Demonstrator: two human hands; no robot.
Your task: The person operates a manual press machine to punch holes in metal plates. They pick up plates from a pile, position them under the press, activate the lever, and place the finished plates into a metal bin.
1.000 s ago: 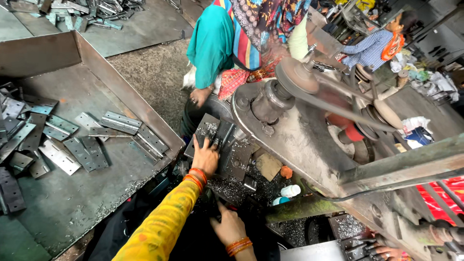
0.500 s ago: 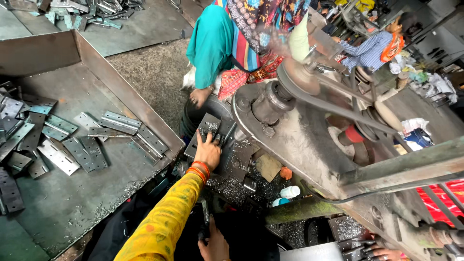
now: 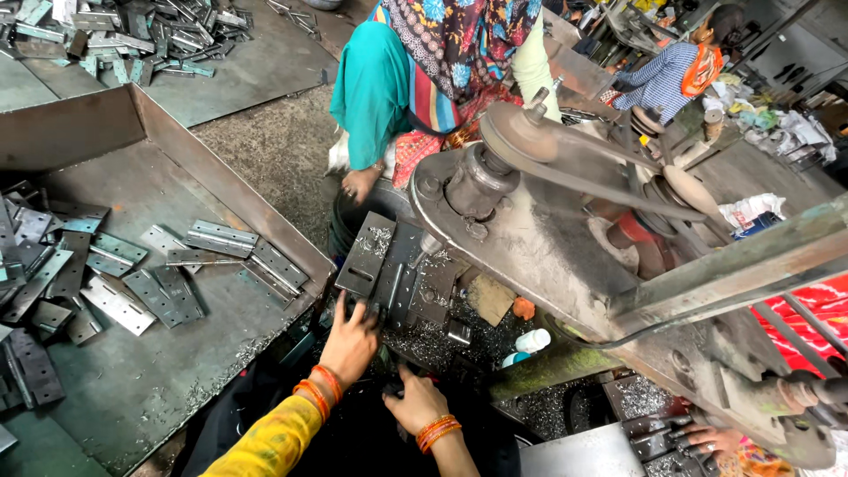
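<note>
Head view looks straight down on a drill-press style machine with a big belt and pulleys [image 3: 530, 132]. My left hand [image 3: 352, 340] is up at the dark steel plate [image 3: 397, 269] clamped under the spindle, fingers curled down over its near edge, though I honestly can't tell if they're pinching a piece or just pressing on it. Right hand [image 3: 415, 405] sits lower, just beside the left, fingers bent into the dark gap below the plate; what it grips is hidden. Off to the left, a rusty metal tray [image 3: 159, 389] holds loose grey hinges [image 3: 221, 238], some flat, some folded. Those look like stamped steel: stiff, light for one piece, no give at all, with thin sheared edges that probably bite. Shiny swarf [image 3: 424, 344] is scattered all over, so things may be slick and prickly. I'd guess the safest hold is across the flat leaves, thumb on top, away from the knuckle and edges. Another person in teal [image 3: 380, 88] sits across the machine.
</note>
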